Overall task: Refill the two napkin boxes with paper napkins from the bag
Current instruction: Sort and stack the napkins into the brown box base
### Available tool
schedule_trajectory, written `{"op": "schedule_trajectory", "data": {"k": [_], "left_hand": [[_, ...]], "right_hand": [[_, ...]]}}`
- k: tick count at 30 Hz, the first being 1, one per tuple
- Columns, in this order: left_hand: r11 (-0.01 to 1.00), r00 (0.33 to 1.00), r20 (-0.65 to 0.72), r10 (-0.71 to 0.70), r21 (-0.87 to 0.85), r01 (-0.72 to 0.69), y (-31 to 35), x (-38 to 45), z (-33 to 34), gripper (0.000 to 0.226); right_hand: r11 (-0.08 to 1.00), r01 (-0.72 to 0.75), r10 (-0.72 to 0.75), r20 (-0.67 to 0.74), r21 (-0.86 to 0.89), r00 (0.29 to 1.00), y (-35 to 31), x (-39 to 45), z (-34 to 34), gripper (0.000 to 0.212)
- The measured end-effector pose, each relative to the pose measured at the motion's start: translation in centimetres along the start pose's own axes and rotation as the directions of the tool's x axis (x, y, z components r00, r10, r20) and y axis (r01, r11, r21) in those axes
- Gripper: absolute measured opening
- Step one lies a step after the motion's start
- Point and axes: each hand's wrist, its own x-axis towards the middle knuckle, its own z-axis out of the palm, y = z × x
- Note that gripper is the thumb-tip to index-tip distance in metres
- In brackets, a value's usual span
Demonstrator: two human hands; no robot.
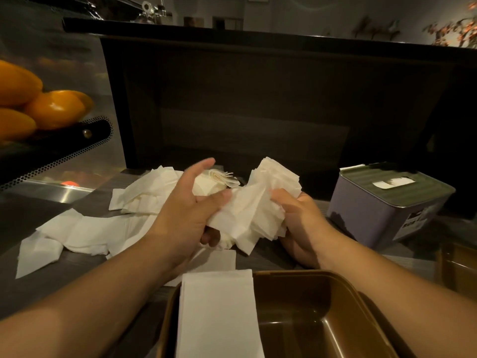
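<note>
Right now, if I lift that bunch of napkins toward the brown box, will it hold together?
Probably floppy: the bunch of napkins sags and crumples between the left hand and right hand. Sheets fan out at its edges, so some may slip loose. It likely weighs very little.

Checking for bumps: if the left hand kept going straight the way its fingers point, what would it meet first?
The left hand, gripping the crumpled bundle of white paper napkins, points up and away to the right. Past the bundle, it would probably meet the dark counter front panel; depth is unclear.
</note>
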Motion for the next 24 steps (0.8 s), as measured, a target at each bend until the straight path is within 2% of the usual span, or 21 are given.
{"op": "schedule_trajectory", "data": {"k": [2,4,6,9,10,12,14,16,17,19,21,24], "left_hand": [[0.998,1.0,-0.003,-0.01,-0.064,0.01,0.1,0.0,-0.3,0.034],[0.988,0.996,0.082,-0.032,-0.147,0.044,0.1,-0.2,-0.4,0.018],[0.974,0.984,0.172,-0.038,-0.212,0.075,-0.1,-0.2,-0.4,0.025],[0.967,0.973,0.227,-0.051,-0.231,0.104,-0.2,-0.2,0.0,0.036],[0.979,0.973,0.229,-0.035,-0.187,0.079,-0.1,-0.3,0.1,0.036],[0.999,0.979,0.2,0.044,0.006,-0.047,-0.2,-0.5,0.2,0.032],[0.955,0.981,0.141,0.135,0.247,-0.166,-0.6,-0.5,0.2,0.021],[0.89,0.973,0.071,0.219,0.395,-0.229,-0.8,-0.3,0.1,0.009],[0.854,0.964,0.049,0.26,0.455,-0.254,-1.0,-0.3,0.1,0.017],[0.826,0.954,0.025,0.3,0.494,-0.273,-1.0,-0.3,0.0,0.027],[0.84,0.955,0.032,0.294,0.467,-0.275,-0.9,-0.3,0.1,0.029],[0.856,0.97,-0.022,0.241,0.475,-0.202,-1.5,0.4,0.5,0.018]], "right_hand": [[0.993,0.115,-0.116,-0.062,-0.019,0.991,0.2,0.1,0.2,0.035],[0.975,0.218,-0.22,-0.129,-0.03,0.967,0.1,0.0,0.2,0.035],[0.96,0.278,-0.276,-0.185,-0.016,0.943,-0.3,-0.1,0.1,0.038],[0.968,0.252,-0.252,-0.163,-0.025,0.954,-0.5,-0.1,0.2,0.03],[0.974,0.224,-0.227,-0.141,-0.04,0.964,-0.4,-0.2,0.2,0.026],[0.981,0.181,-0.185,-0.073,-0.067,0.98,-0.3,-0.3,0.4,0.028],[0.969,0.19,-0.192,0.003,-0.155,0.981,-0.1,-0.5,0.6,0.033],[0.954,0.203,-0.194,0.062,-0.221,0.979,0.0,-0.7,0.8,0.033],[0.952,0.197,-0.185,0.075,-0.233,0.98,0.0,-0.8,0.9,0.032],[0.957,0.172,-0.153,0.098,-0.234,0.983,0.0,-1.1,1.1,0.032],[0.957,0.147,-0.119,0.123,-0.25,0.985,0.0,-1.2,1.3,0.033],[0.98,0.047,-0.004,0.219,-0.191,0.976,0.0,-1.6,2.1,0.017]]}}
